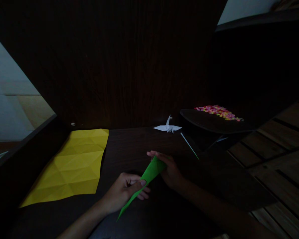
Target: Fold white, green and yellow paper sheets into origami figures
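A folded sheet of green paper (150, 171) slants between my hands, its narrow point down toward the lower left. My left hand (128, 191) pinches it near the middle, thumb on top and fingers beneath. Around the wide upper end lies my right hand (169, 170), its fingers along the far side and partly hidden by the paper. To the left, a creased yellow sheet of paper (77, 166) lies spread on the dark wooden surface (129, 149). Beyond my hands stands a white origami crane (168, 127) with its wings out.
A thin white-and-green paper strip (189, 145) lies right of the crane. Small colourful pieces (219, 112) are heaped on a dark curved shelf (196, 119). A tall dark panel (114, 66) rises behind, and a raised edge (27, 142) borders the left. Wooden slats (276, 159) show at right.
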A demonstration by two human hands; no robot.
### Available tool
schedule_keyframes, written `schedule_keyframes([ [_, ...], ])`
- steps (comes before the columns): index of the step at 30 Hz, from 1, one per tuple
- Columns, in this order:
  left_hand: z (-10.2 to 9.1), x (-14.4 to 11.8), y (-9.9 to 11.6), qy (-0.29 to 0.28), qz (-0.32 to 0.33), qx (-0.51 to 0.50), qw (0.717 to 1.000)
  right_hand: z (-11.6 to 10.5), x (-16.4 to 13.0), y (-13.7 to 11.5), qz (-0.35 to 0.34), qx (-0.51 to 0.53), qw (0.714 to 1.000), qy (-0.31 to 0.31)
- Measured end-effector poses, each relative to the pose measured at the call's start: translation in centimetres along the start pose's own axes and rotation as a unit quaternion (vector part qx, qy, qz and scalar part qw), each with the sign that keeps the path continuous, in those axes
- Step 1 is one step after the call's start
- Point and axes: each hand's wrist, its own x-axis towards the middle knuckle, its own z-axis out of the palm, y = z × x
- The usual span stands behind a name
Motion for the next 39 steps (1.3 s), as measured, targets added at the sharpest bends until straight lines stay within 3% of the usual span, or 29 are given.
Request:
schedule_keyframes([
  [7, 0.1, -0.2, 0.5, 0.012, 0.012, 0.004, 1.000, -0.2, 0.2, -0.2, 0.002, 0.018, 1.000, -0.007],
  [11, -0.1, 0.1, 0.7, 0.036, 0.019, -0.040, 0.998, -0.4, 0.3, -0.1, -0.007, 0.007, 0.997, -0.071],
  [15, -0.4, 0.4, 0.5, 0.075, 0.029, -0.103, 0.991, -0.3, -0.4, 0.8, -0.010, -0.053, 0.991, -0.126],
  [19, -0.5, 0.4, 0.3, 0.071, 0.024, -0.111, 0.991, 0.1, -1.6, 1.4, -0.031, -0.221, 0.955, -0.195],
  [22, -0.4, 0.3, 0.3, 0.051, 0.015, -0.094, 0.994, 0.3, -1.9, 1.5, -0.046, -0.266, 0.945, -0.187],
  [29, -0.4, 0.3, 0.0, 0.005, 0.011, -0.066, 0.998, 0.4, -1.7, 1.4, -0.040, -0.238, 0.954, -0.176],
  [39, -0.4, 0.1, 0.2, -0.005, 0.006, -0.071, 0.997, 0.8, -1.5, 0.4, -0.045, -0.224, 0.966, -0.125],
])
